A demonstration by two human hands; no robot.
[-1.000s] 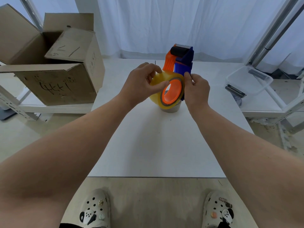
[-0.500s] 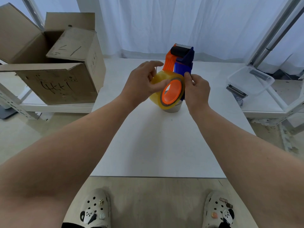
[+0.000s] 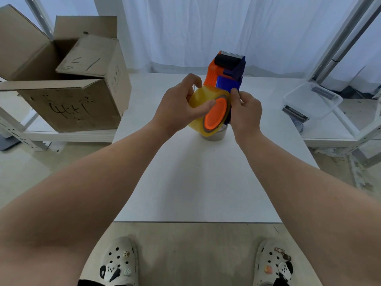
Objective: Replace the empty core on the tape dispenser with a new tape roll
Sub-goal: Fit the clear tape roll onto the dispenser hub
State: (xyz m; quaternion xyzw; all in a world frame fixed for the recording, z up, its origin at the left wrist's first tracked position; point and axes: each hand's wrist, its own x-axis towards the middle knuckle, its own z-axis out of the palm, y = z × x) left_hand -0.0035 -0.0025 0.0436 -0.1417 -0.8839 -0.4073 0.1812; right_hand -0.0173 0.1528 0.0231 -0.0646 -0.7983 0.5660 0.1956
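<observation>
The tape roll [image 3: 201, 102], yellow and translucent, sat on the orange hub [image 3: 215, 114] of the tape dispenser [image 3: 227, 82], which was held up above the middle of the white worktop [image 3: 195, 182]. The left hand [image 3: 177, 108] grasped the roll, fingers curled over its top and thumb laid across its face at the hub's edge. The right hand [image 3: 246, 114] was clenched on the dispenser's blue frame just beside the roll (whether its fingertips also touched the tape could not be told). The black roller [image 3: 226, 58] and toothed blade pointed up and away. Under the roll, partly hidden, a grey empty core [image 3: 214, 136] stood on the worktop. An open cardboard box [image 3: 68, 104] sat on a low shelf to the left, a clear plastic container [image 3: 311, 102] to the right.
</observation>
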